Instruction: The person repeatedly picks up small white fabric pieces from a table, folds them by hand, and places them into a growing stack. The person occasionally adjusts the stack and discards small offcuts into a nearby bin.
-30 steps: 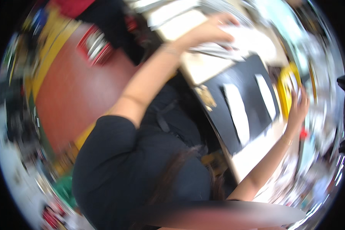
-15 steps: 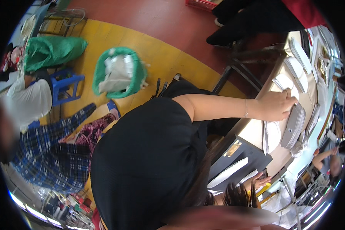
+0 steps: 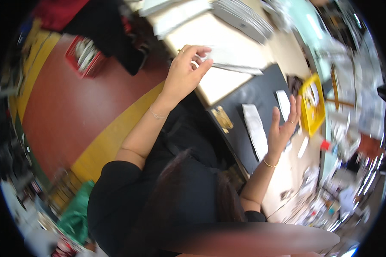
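Note:
My left hand (image 3: 186,73) is over the table's near edge, fingers half curled and thumb apart from them. Its fingertips are at the end of a stack of flat white pieces (image 3: 236,58); I see no piece clearly gripped. My right hand (image 3: 283,130) is held open, fingers spread, above the right side of a black board (image 3: 240,96). Two white strips lie on the board: a longer one (image 3: 255,130) in the middle and a shorter one (image 3: 283,100) near my right fingers. A brass-coloured plate (image 3: 222,119) is at its near left corner.
A yellow basket (image 3: 304,118) with white pieces stands beyond my right hand. Grey layered stacks (image 3: 242,19) and white pieces (image 3: 182,19) lie at the table's far end. A red crate (image 3: 83,58) sits on the floor beside a person in dark trousers (image 3: 109,32).
The view has swung toward the table. My left hand has drawn back from the grey stack to the white stack's end. My right hand, partly hidden before, now shows fully, still open.

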Available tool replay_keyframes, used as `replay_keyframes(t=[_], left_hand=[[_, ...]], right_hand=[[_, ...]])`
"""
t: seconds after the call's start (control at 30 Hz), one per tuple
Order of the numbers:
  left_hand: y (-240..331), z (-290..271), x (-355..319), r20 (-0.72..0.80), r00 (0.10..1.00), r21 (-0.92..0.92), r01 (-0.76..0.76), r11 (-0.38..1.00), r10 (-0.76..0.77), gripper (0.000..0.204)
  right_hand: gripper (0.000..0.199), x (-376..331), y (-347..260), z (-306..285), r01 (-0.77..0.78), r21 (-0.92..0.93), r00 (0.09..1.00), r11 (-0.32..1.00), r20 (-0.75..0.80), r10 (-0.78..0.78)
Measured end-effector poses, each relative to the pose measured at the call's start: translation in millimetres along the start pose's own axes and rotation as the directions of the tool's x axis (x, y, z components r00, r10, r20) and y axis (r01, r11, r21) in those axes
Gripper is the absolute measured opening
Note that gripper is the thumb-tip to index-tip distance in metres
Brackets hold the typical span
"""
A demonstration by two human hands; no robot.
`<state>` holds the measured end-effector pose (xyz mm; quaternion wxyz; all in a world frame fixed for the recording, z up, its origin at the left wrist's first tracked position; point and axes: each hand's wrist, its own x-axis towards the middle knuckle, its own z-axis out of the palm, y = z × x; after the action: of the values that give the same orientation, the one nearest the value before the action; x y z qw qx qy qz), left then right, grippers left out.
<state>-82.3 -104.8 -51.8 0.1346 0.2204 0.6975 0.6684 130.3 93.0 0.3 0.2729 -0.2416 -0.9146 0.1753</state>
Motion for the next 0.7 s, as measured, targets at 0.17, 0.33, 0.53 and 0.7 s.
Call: replay_keyframes(t=[0.17,0.33,0.53,0.7], left_hand=[[13.9,80.4,-24.2,0.56,0.827,0.183,-0.182,0.966,0.05,0.037],[20.0,111.7,-42.9,0.626,0.739,0.329,-0.54,0.775,0.249,0.049],[19.7,125.9,-61.8,0.749,0.63,0.358,-0.643,0.677,0.203,0.051],[18.2,136.1,-63.6,0.767,0.642,0.418,-0.53,0.738,0.027,0.042]], right_hand=[[0.038,-52.7,6.0,-17.8,-0.242,0.182,0.947,0.953,-0.168,0.272],[0.028,-101.1,4.5,-23.2,-0.41,0.218,0.884,0.886,-0.144,0.445],[0.06,-114.3,6.7,-4.5,-0.302,-0.003,0.952,0.953,-0.048,0.302],[0.08,-117.3,16.1,11.3,-0.324,-0.102,0.942,0.94,0.051,0.33]])
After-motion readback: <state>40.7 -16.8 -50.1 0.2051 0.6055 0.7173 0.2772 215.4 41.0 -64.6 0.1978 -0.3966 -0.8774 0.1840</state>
